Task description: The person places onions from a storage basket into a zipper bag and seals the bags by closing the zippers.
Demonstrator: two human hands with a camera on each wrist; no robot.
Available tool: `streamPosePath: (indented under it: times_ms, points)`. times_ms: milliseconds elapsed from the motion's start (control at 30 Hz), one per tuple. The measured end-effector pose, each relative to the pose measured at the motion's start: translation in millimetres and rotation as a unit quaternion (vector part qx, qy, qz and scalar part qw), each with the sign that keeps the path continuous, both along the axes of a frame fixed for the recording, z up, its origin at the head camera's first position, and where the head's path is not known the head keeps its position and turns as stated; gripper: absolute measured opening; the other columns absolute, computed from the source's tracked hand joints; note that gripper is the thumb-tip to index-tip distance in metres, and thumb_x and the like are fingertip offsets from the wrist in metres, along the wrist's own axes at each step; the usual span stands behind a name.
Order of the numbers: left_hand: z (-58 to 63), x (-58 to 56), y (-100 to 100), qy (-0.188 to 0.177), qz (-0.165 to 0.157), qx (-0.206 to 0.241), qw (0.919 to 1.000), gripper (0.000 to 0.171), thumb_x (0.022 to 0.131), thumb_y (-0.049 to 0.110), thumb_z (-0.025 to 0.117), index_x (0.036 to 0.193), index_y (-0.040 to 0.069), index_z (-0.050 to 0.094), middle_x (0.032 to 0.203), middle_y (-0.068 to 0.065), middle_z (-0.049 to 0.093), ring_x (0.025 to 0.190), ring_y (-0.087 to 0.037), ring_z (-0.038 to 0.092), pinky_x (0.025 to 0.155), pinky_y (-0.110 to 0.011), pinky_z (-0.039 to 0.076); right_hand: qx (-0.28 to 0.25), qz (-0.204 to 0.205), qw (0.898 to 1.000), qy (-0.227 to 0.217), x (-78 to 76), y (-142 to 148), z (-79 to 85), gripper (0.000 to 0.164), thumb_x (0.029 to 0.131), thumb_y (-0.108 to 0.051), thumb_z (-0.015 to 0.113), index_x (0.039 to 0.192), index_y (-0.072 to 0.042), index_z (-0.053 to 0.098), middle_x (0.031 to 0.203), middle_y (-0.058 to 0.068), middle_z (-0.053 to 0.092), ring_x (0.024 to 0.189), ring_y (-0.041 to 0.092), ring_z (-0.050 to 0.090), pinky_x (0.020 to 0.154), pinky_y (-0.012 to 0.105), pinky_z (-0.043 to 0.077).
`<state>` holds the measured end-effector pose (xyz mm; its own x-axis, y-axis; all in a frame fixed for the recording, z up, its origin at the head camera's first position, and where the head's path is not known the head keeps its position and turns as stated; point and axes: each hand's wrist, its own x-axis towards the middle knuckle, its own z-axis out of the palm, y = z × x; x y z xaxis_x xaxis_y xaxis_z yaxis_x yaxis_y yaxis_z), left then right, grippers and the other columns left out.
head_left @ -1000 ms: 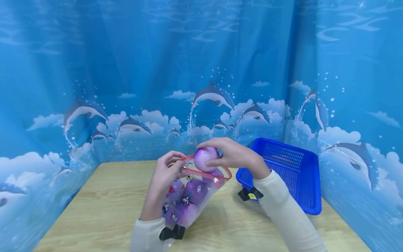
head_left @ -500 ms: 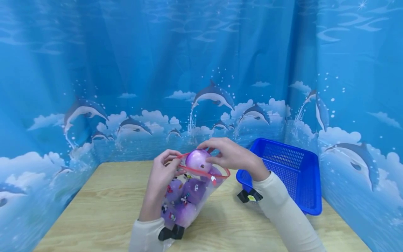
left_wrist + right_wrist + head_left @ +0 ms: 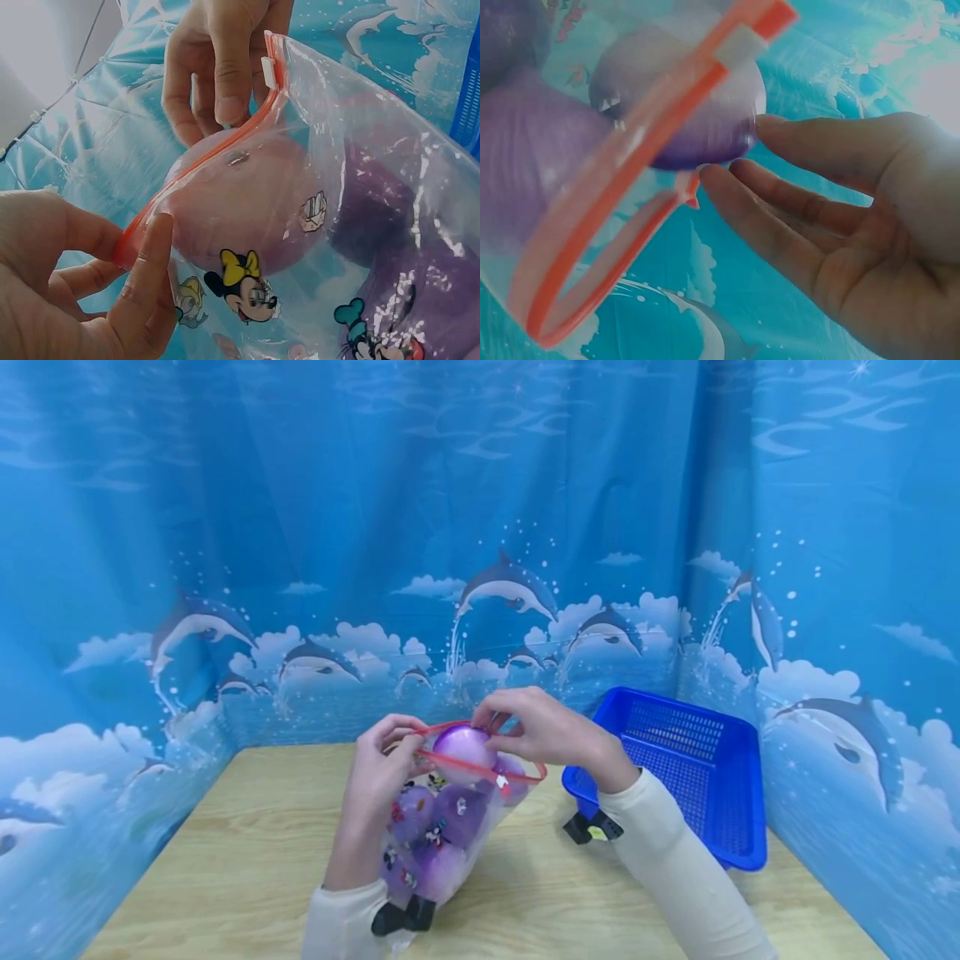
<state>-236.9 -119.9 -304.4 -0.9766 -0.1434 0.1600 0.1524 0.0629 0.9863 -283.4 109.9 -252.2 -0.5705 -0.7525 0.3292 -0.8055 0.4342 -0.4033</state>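
Note:
A clear zip bag [image 3: 476,843] with a red zip rim and cartoon prints stands on the table, its mouth spread. My left hand [image 3: 386,768] pinches the rim's left end between thumb and fingers. In the mouth sits a round purple-and-white onion-like thing [image 3: 461,747], smooth and shiny, mostly below the rim. My right hand [image 3: 543,731] holds its upper right end with thumb and fingertips, at the rim. The right wrist view shows the thumb [image 3: 810,146] against its edge. Several similar purple pieces [image 3: 461,814] fill the bag below. A white slider [image 3: 268,73] sits on the zip.
A blue perforated plastic basket [image 3: 738,793] stands to the right, partly behind the right forearm. The wooden table [image 3: 247,827] runs back to a blue dolphin-print curtain [image 3: 375,527] that surrounds it. Both wrists wear black straps [image 3: 405,917].
My right hand has lowered the onion-like thing down and left into the bag's mouth; its fingers now reach only its end. My left hand has shifted slightly left with the rim.

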Motion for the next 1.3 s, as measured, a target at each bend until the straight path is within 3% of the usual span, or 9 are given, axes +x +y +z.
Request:
streamPosePath:
  times_ms: [267,467,600,767,967,1167,1300]
  points:
    - [3.3,1.9,-6,0.015,-0.016,0.022,0.9995,0.015,0.103,0.005,0.055,0.113,-0.001,0.065,0.115,-0.017,0.066,0.094,-0.02,0.071,0.08,-0.032,0.067,-0.006,-0.02,0.999,0.031,-7.0,18,7.7,0.025,0.099,0.0,0.063,0.12,-0.01,0.071,0.12,0.006,0.073,0.107,0.022,0.072,0.088,0.033,0.064]
    - [2.8,3.4,-10,0.031,-0.046,0.021,0.9983,0.015,0.103,0.006,0.057,0.112,-0.003,0.064,0.109,-0.013,0.071,0.095,-0.018,0.069,0.079,-0.033,0.066,0.023,0.033,0.999,0.0,-13.8,21,4.5,0.036,0.099,0.004,0.061,0.131,-0.009,0.067,0.129,0.009,0.071,0.115,0.027,0.071,0.094,0.033,0.063]
    - [2.4,3.2,-14,0.037,-0.051,0.015,0.9979,0.015,0.103,0.008,0.058,0.112,-0.003,0.065,0.106,-0.01,0.072,0.095,-0.018,0.068,0.078,-0.032,0.066,0.017,0.062,0.998,-0.018,-17.8,19,0.5,0.028,0.098,-0.003,0.067,0.124,-0.01,0.071,0.122,0.007,0.074,0.114,0.024,0.071,0.092,0.029,0.064]
    - [1.7,2.6,-16,0.028,-0.049,-0.003,0.9984,0.016,0.104,0.01,0.059,0.113,-0.001,0.066,0.107,-0.009,0.071,0.096,-0.019,0.067,0.079,-0.03,0.064,-0.007,0.066,0.998,-0.014,-17.7,17,-5.0,0.014,0.097,-0.01,0.07,0.109,-0.011,0.078,0.113,0.005,0.078,0.107,0.02,0.074,0.09,0.026,0.063]
    - [1.1,4.0,-21,0.028,-0.055,-0.02,0.9979,0.021,0.104,0.013,0.059,0.12,0.001,0.066,0.111,-0.009,0.07,0.098,-0.018,0.064,0.081,-0.029,0.062,-0.045,0.049,0.998,0.02,-17.2,17,-12.2,0.011,0.097,-0.006,0.069,0.101,-0.009,0.079,0.101,0.005,0.08,0.095,0.016,0.075,0.087,0.028,0.064]
    - [1.3,5.2,-29,0.044,-0.071,-0.038,0.9957,0.034,0.105,0.021,0.06,0.136,0.007,0.059,0.134,-0.014,0.064,0.112,-0.016,0.065,0.094,-0.03,0.062,-0.082,0.003,0.997,0.012,-15.7,21,-18.0,0.01,0.098,-0.007,0.068,0.097,-0.01,0.077,0.091,0.005,0.079,0.083,0.012,0.072,0.076,0.03,0.064]
    - [1.0,5.9,-36,0.056,-0.086,-0.039,0.9939,0.041,0.105,0.028,0.061,0.142,0.011,0.055,0.141,-0.014,0.06,0.119,-0.015,0.065,0.097,-0.029,0.061,-0.098,-0.021,0.995,0.011,-12.9,22,-22.2,0.01,0.099,-0.008,0.067,0.096,-0.01,0.077,0.089,0.004,0.078,0.076,0.009,0.068,0.067,0.03,0.062]
